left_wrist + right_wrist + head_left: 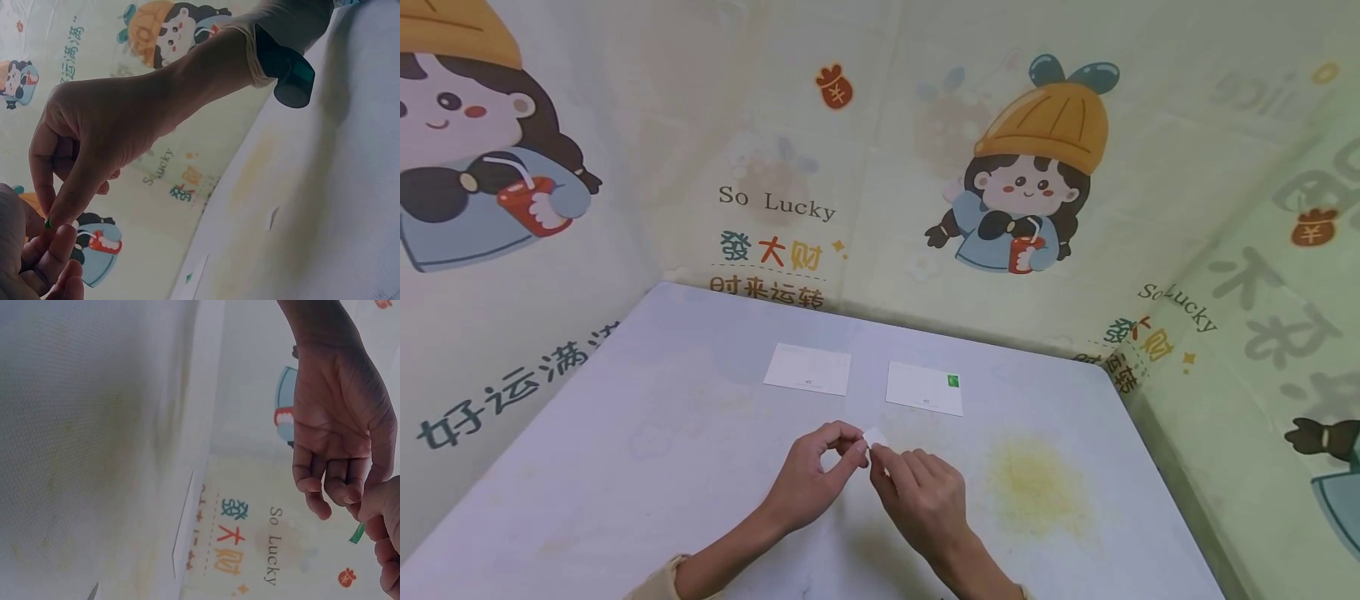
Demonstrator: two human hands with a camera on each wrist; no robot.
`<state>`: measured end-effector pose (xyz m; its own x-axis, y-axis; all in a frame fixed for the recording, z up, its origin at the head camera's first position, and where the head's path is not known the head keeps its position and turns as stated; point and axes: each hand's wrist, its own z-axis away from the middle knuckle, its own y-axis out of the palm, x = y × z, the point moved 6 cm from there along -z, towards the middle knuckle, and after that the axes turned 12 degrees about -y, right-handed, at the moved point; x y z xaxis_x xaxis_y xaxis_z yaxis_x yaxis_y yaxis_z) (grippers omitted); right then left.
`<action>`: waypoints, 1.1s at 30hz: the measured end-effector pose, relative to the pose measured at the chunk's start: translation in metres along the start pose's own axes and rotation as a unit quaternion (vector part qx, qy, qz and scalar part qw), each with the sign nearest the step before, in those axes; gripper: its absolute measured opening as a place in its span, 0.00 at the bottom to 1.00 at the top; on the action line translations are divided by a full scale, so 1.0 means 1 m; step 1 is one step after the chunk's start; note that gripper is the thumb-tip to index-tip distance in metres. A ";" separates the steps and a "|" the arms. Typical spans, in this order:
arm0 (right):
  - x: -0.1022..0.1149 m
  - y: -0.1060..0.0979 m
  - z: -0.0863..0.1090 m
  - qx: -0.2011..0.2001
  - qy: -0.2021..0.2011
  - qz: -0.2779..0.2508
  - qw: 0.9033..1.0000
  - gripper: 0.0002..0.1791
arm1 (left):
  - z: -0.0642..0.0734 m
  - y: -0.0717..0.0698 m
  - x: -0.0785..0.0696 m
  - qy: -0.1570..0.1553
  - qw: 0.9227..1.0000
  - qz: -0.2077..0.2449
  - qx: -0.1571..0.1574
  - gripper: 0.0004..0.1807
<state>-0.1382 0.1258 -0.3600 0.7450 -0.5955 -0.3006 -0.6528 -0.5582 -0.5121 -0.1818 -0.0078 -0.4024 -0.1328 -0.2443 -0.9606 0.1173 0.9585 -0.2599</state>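
Observation:
Close together above the table, my two hands meet at a small green-and-white stamp (876,437). My left hand (812,471) pinches one edge of it between thumb and index finger. Its other fingers curl loosely in the right wrist view. From the other side my right hand (925,492) pinches it too, fingers bent. A green strip of the stamp (357,534) shows beside the fingertips in the right wrist view; the rest of it is hidden by them. Beyond the hands lie two white cards, one plain (808,368), the other (917,390) bearing a green stamp (953,381) at its upper right.
A small white paper scrap (272,219) lies on the table in the left wrist view. The white tabletop (647,492) has a yellowish stain (1037,487) at the right. Printed cloth walls (880,167) stand along its back and sides.

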 end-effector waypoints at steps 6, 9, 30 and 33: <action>0.002 -0.001 0.000 -0.017 -0.016 0.000 1.000 0.10 | 0.000 0.001 0.001 -0.007 1.000 -0.004 0.003 0.04; 0.002 -0.001 -0.001 -0.024 -0.022 0.001 0.999 0.10 | 0.000 0.001 0.001 -0.008 1.000 -0.001 0.007 0.04; -0.004 -0.004 0.001 -0.039 0.004 -0.014 0.999 0.10 | -0.001 -0.003 0.002 -0.006 1.000 -0.010 -0.005 0.04; -0.004 -0.003 0.001 -0.031 0.006 -0.020 0.999 0.09 | -0.001 -0.003 0.002 0.000 1.000 -0.012 -0.004 0.04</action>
<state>-0.1394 0.1306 -0.3575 0.7686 -0.5795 -0.2708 -0.6307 -0.6160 -0.4719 -0.1831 -0.0108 -0.4031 -0.1354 -0.2672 -0.9541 0.1061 0.9535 -0.2821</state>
